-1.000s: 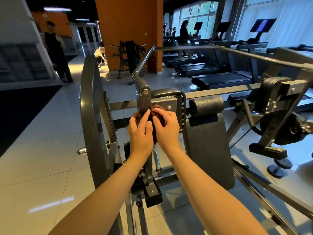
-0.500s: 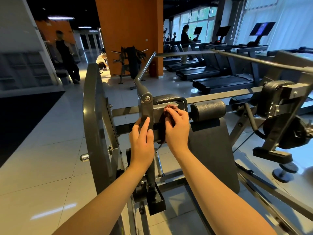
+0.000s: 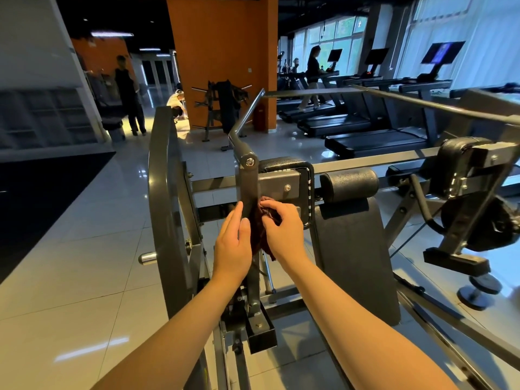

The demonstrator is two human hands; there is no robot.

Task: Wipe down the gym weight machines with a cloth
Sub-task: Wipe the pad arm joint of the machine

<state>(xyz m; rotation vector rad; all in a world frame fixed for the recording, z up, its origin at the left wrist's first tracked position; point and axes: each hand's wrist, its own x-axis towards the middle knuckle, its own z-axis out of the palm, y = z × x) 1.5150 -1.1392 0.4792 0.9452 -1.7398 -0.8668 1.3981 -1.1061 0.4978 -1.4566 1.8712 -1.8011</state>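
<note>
— Where does the single view sit?
— On the person's head, wide-angle, close in front of the weight machine, facing forward and down onto it.
— What lies beyond?
— Treadmills behind the machine to its right, and an orange pillar behind it.

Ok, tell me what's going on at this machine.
A person is wiping the weight machine. The right hand pinches a bunched dark red cloth against the machine's grey upright bar. The left hand lies beside the cloth with straight fingers, holding nothing. Treadmills stand behind.
</note>
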